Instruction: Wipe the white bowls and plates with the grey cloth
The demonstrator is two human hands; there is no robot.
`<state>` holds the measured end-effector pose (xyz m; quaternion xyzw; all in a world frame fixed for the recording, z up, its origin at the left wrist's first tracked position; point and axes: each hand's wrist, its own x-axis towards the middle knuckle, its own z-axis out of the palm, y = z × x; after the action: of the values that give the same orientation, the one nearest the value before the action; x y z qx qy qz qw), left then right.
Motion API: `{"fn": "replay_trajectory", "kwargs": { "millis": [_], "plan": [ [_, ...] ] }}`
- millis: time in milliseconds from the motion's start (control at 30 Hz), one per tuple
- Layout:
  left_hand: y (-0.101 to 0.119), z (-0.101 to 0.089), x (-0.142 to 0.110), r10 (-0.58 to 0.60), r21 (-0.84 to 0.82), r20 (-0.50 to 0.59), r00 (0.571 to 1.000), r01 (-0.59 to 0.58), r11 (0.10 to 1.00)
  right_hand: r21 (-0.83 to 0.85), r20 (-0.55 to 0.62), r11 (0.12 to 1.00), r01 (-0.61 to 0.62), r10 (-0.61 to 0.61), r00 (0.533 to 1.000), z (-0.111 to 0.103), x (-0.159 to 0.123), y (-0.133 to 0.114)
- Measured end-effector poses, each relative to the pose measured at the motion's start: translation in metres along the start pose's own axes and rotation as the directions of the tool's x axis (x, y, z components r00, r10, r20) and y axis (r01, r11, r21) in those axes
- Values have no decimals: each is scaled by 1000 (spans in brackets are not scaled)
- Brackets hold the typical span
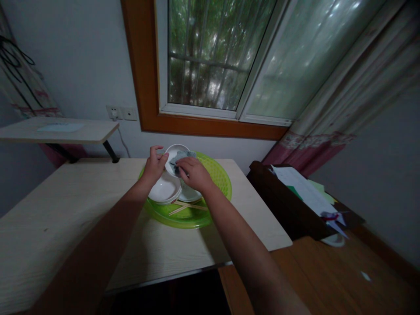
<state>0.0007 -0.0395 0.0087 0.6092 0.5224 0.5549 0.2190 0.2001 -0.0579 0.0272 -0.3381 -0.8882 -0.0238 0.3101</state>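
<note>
My left hand [155,164] grips the rim of a small white bowl [176,149], which is tilted above a round green basket [215,175]. Inside that bowl, my right hand [194,173] presses a grey-blue cloth [179,158] with its fingers closed on it. Below my left hand, stacked white bowls [164,188] sit in the basket. A white plate [188,193] lies to their right, partly hidden under my right hand. Several wooden chopsticks [188,204] rest crossed at the basket's front.
The basket stands on a pale wooden table [131,245] below a barred window [213,57]. At the left is a raised shelf [92,131] on black legs. A dark brown box [275,197] holding papers [302,188] stands beyond the table's right edge.
</note>
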Motion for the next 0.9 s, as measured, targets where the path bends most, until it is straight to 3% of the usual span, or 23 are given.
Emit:
{"fn": "replay_trajectory", "kwargs": {
  "millis": [133, 367, 567, 733, 900],
  "plan": [
    [2, -1, -1, -12, -15, 4, 1000, 12, 1000, -151, -31, 989, -11, 6, 1000, -3, 1, -4],
    [5, -3, -1, -7, 39, -27, 1000, 8, 999, -286, 42, 958, -35, 49, 998, 2, 1, -10],
    [1, -3, 0, -3, 5, -40, 999, 4, 1000, -161, 144, 984, 75, -52, 988, 3, -3, -16],
    [-1, -3, 1, -10, -1, -53, 999, 10, 1000, -37, 124, 993, 112, -107, 987, 3, -5, -16],
    [1, -3, 0, 88, 58, 9, 996, -88, 994, -58, 109, 986, 156, -149, 983, 10, -3, -15]
  ]
}}
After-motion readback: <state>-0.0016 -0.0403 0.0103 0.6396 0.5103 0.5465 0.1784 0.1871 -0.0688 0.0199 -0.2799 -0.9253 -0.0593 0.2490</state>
